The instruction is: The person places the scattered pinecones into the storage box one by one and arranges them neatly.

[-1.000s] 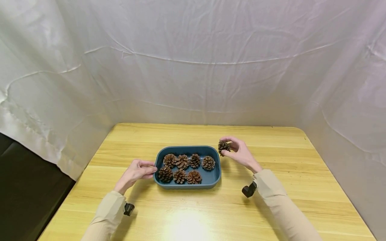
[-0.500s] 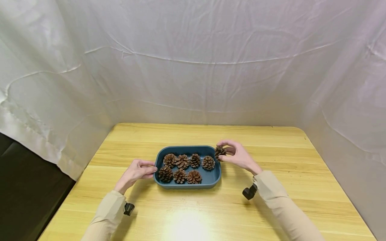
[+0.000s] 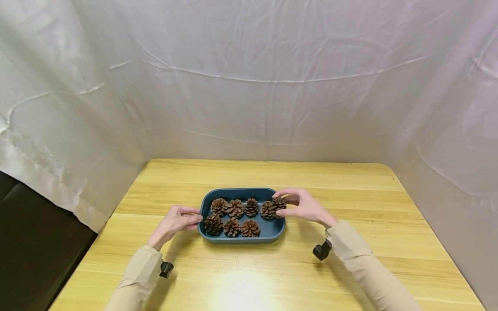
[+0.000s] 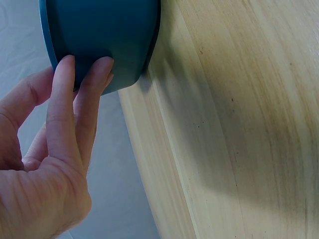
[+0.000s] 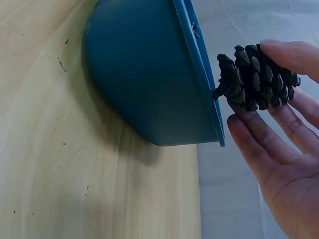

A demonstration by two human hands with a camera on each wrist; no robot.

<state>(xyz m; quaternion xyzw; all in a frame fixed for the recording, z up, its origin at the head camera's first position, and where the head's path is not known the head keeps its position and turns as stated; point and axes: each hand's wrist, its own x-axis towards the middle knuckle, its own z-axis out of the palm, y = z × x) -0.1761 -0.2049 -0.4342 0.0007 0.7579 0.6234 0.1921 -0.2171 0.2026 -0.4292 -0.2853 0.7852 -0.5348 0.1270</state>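
Observation:
A dark blue rectangular bin [image 3: 241, 241] with rounded corners sits on the table, several brown pine cones [image 3: 250, 228] spread over its floor. At its left end my left hand [image 3: 180, 221] pinches the rim. The left wrist view shows two fingers [image 4: 64, 107] flat against the outer wall, the inner side hidden. Between thumb and fingertips my right hand [image 3: 305, 208] holds another pine cone [image 5: 259, 77] at the bin's right end. In the head view that pine cone overlaps a neighbouring pine cone [image 3: 267, 210]; in the right wrist view it is level with the rim.
The wooden table [image 3: 249, 276] extends around the bin, with a bright glare spot in front. Pale cloth [image 3: 264, 108] hangs behind and along both sides. A black surface [image 3: 35, 246] lies beyond the left edge. A small black wrist camera [image 3: 322, 249] hangs below the right cuff.
My right hand has moved left and slightly toward the person, carrying the pine cone from beside the bin to over its right end. My left hand and the bin have stayed still.

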